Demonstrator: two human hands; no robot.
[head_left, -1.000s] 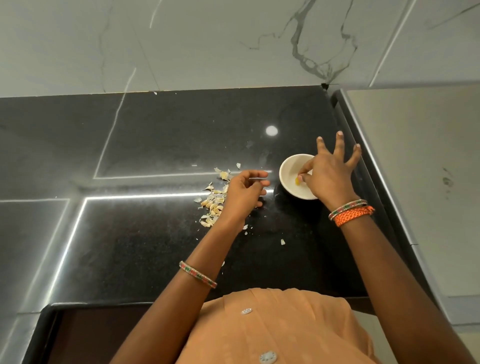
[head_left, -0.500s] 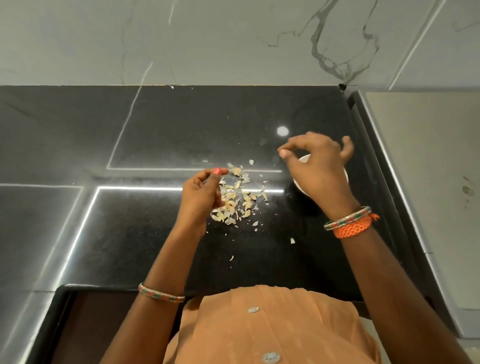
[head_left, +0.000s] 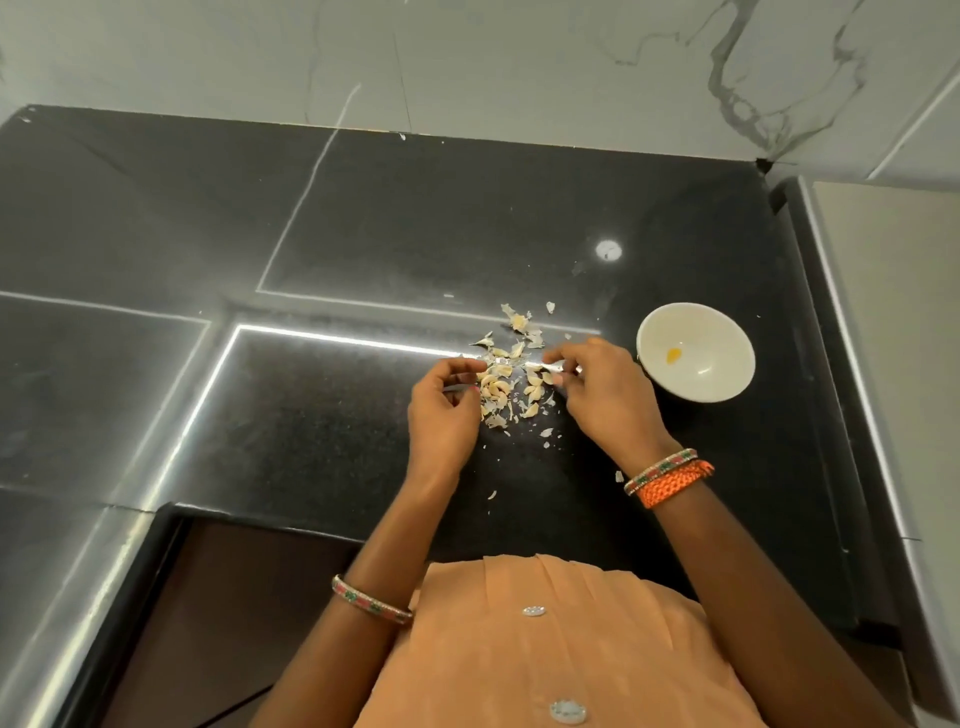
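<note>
A heap of garlic cloves and papery skins (head_left: 511, 382) lies on the black counter (head_left: 311, 415) between my hands. My right hand (head_left: 605, 400) pinches a pale clove (head_left: 550, 368) at the heap's right edge. My left hand (head_left: 444, 415) sits at the heap's left edge with curled fingers; whether they hold anything is hidden. A small white bowl (head_left: 696, 351) stands just right of my right hand, with one yellow peeled clove (head_left: 673, 354) lying inside it.
A marble wall (head_left: 467, 57) backs the counter. A raised pale surface (head_left: 893, 338) borders the counter on the right. The counter's front edge drops to a dark recess (head_left: 234, 613) at lower left. Loose skin flakes (head_left: 492, 494) lie near me.
My right hand dropped a peeled clove in the bowl, then moved left to the heap and picked up another. My left hand went back to the heap's left edge.
</note>
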